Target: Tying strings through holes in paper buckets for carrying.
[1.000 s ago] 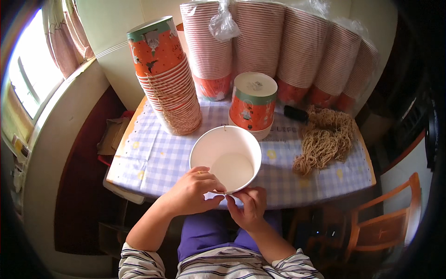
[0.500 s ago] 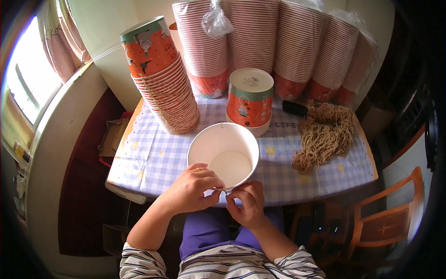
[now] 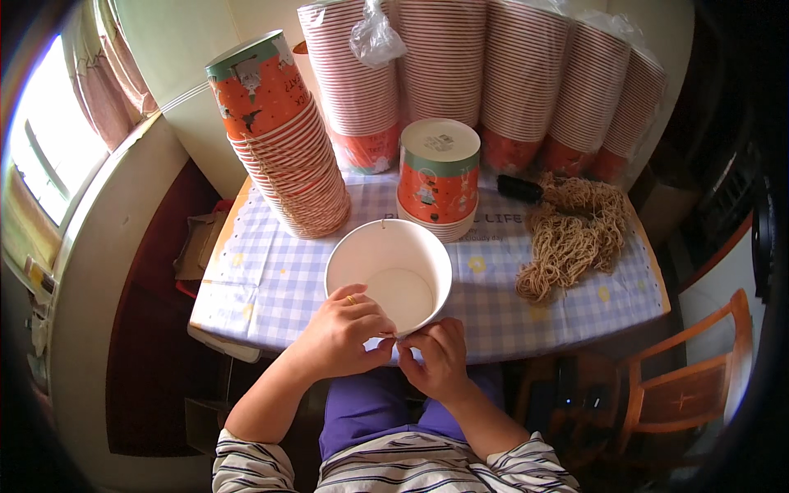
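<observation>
A white-lined paper bucket [image 3: 399, 249] stands open side up at the table's near edge, tilted a little toward me. At its far rim a bit of tan cord shows through a hole. My left hand [image 3: 349, 333], with a ring on one finger, reaches over the near rim, fingers inside and thumb outside, closed on the wall. Beside it my right hand [image 3: 434, 355] pinches at the same spot of the rim, outside the bucket. Whatever small thing lies between the fingertips is hidden. Just behind stand a few orange and green printed buckets [image 3: 440, 185], nested upside down.
A tall leaning stack of nested buckets [image 3: 288, 177] with cords stands at the left. Plastic-wrapped bucket stacks [image 3: 442, 62] line the back. A bundle of tan cords [image 3: 571, 238] with a black band [image 3: 519, 190] lies right on the checked tablecloth [image 3: 271, 287]. A wooden chair [image 3: 690, 378] stands at right.
The bucket has shifted slightly left and tipped a little. Both hands keep to its near rim, fingertips slightly closer together. The view has moved a little.
</observation>
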`<action>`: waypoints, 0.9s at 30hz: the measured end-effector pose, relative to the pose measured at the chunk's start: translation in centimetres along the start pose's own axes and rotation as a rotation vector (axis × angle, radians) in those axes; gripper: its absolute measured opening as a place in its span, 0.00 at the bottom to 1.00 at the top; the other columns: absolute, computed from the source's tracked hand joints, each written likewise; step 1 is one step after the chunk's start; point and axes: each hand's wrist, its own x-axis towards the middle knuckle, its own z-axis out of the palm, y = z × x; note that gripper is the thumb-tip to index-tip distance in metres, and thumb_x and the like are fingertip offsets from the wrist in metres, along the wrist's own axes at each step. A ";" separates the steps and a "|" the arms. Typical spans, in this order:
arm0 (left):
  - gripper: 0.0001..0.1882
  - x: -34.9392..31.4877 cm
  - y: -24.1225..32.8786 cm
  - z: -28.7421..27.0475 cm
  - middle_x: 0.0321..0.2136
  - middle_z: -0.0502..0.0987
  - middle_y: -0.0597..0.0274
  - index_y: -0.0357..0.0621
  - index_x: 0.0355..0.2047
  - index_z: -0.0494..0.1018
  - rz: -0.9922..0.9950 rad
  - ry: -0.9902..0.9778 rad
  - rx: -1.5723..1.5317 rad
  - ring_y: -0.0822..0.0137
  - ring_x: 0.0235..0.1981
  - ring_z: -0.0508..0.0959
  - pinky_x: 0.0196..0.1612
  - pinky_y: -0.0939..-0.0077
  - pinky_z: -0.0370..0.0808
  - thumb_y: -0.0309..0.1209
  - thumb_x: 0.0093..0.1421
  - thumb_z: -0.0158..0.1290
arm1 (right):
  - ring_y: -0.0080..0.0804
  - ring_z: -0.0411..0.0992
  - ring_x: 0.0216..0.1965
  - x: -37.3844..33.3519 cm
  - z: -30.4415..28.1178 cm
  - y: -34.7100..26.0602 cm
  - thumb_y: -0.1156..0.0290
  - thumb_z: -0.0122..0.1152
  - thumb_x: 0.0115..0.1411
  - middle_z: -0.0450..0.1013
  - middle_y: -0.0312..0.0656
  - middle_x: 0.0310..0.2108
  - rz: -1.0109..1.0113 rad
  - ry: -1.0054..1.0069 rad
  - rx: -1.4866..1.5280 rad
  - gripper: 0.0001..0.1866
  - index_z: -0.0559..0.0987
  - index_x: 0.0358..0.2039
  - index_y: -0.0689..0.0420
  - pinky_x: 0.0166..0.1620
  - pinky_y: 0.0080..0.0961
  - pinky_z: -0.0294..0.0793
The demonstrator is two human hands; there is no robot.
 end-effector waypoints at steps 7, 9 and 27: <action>0.08 0.0 0.0 0.3 0.23 0.77 0.70 0.50 0.23 0.75 0.037 0.026 0.032 0.67 0.32 0.79 0.52 0.55 0.69 0.27 0.39 0.60 | 0.37 0.68 0.32 0.0 -0.1 0.0 0.75 0.65 0.43 0.67 0.37 0.30 0.013 -0.020 -0.011 0.12 0.73 0.30 0.52 0.39 0.36 0.63; 0.08 0.0 0.1 0.4 0.23 0.77 0.72 0.51 0.22 0.75 0.038 0.035 0.034 0.69 0.32 0.79 0.53 0.55 0.69 0.26 0.39 0.60 | 0.37 0.68 0.32 0.1 -0.2 -0.1 0.75 0.65 0.43 0.67 0.37 0.30 0.008 -0.015 0.003 0.11 0.74 0.29 0.52 0.39 0.37 0.64; 0.08 0.0 -0.5 0.9 0.20 0.76 0.72 0.51 0.21 0.73 0.092 0.084 0.008 0.70 0.31 0.80 0.56 0.55 0.66 0.24 0.38 0.58 | 0.37 0.67 0.31 0.4 -0.2 -0.1 0.73 0.64 0.45 0.66 0.37 0.29 -0.015 -0.037 -0.056 0.10 0.74 0.30 0.52 0.38 0.36 0.65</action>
